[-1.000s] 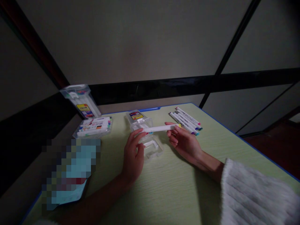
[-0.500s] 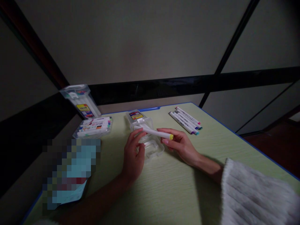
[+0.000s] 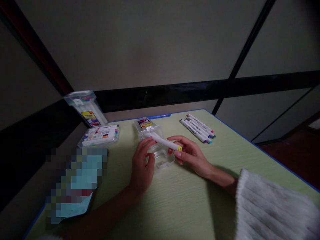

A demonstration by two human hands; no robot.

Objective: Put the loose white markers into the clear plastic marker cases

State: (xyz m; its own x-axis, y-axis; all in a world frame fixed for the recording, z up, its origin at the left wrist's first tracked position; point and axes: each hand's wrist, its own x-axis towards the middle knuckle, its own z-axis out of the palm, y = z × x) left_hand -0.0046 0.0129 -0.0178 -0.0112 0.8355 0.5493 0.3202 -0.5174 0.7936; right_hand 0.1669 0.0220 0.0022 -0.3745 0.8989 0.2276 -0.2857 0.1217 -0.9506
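A white marker [image 3: 166, 142] with a yellow end is pinched between the thumb and fingers of my right hand [image 3: 193, 155]. It slants up to the left, and its far end reaches the mouth of a clear plastic marker case [image 3: 156, 130]. That case lies on the table with its clear lid [image 3: 166, 161] swung open towards me. My left hand [image 3: 143, 166] curls its fingers and thumb around the left side of the case near the hinge. The fingertips of that hand are close to the marker; whether they touch it is hard to tell.
Several white markers [image 3: 197, 129] with coloured ends lie to the right on the pale green table [image 3: 180, 203]. At the back left, a filled clear case [image 3: 87, 108] stands upright behind another lying flat [image 3: 100, 136]. A blurred-out tablet-like device [image 3: 77, 186] lies at the left.
The yellow end of the marker has shifted slightly left and down, and the marker slopes more steeply, its far end more in line with the case. My left hand has stayed put.
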